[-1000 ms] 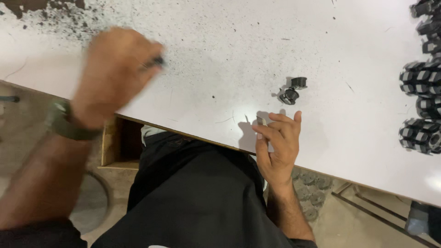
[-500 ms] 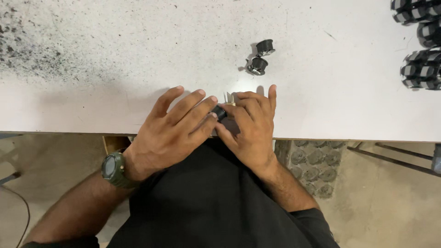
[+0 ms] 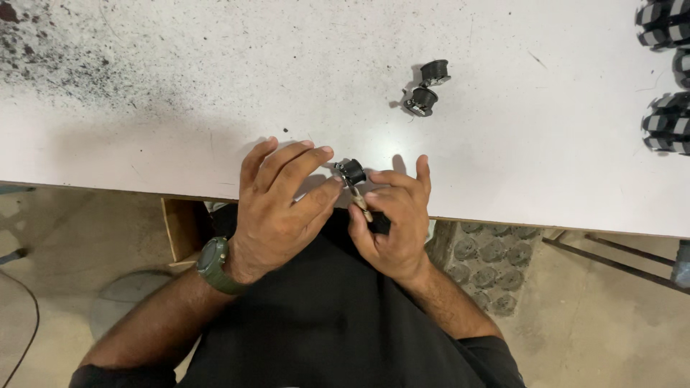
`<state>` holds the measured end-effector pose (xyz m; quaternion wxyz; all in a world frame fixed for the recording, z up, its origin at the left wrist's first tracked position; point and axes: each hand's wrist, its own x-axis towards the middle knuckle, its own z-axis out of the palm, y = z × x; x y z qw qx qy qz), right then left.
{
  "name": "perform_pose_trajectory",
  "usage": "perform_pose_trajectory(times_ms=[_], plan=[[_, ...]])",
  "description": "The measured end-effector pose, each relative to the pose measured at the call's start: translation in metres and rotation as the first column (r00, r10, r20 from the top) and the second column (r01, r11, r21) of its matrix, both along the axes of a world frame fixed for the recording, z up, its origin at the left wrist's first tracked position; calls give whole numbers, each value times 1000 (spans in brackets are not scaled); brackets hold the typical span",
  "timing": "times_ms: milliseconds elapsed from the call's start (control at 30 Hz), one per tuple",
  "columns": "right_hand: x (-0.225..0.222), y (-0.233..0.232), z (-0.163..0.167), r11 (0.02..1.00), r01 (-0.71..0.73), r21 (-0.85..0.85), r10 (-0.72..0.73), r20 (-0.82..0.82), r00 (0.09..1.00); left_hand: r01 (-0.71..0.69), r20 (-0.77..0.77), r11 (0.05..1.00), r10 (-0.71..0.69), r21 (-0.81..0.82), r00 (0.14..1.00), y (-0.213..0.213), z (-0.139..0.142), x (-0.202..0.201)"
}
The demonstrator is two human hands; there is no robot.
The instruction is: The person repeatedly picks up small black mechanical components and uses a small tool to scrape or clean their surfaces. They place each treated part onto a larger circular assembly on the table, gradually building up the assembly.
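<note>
Small black roller (image 3: 352, 172) pinched between left hand (image 3: 277, 205) and right hand (image 3: 392, 223), over white table (image 3: 215, 108) edge

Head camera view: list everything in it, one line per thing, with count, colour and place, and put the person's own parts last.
Table: one, white, black specks at its top left, fills the upper half.
Small roller: one, black, between the two hands at the table's near edge.
Loose rollers: two, black, side by side on the table beyond the hands.
Ribbed wheels: several, black and grey, along the right edge, partly cut off.
Watch: one, green, on the left wrist.
Left hand: fingertips at the small roller.
Right hand: grips a pale slim piece under the small roller.
</note>
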<state>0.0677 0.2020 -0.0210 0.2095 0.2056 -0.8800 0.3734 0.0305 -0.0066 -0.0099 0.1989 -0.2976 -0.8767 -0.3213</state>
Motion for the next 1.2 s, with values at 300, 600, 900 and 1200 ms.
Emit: perform_pose_trajectory(times_ms=[300, 600, 900, 1200], plan=[[-6, -10, 8, 996, 69, 52, -71, 35, 997, 26, 10, 999, -26, 29, 1000, 4, 1, -5], [-7, -9, 8, 998, 35, 49, -37, 50, 998, 55, -97, 998, -56, -10, 994, 8, 2, -6], [-4, -6, 0, 997, 43, 67, -44, 17, 999, 51, 137, 997, -58, 53, 989, 6, 9, -10], [-1, -4, -10, 994, -60, 97, 67, -73, 995, 47, 178, 995, -62, 87, 982, 6, 9, -10]])
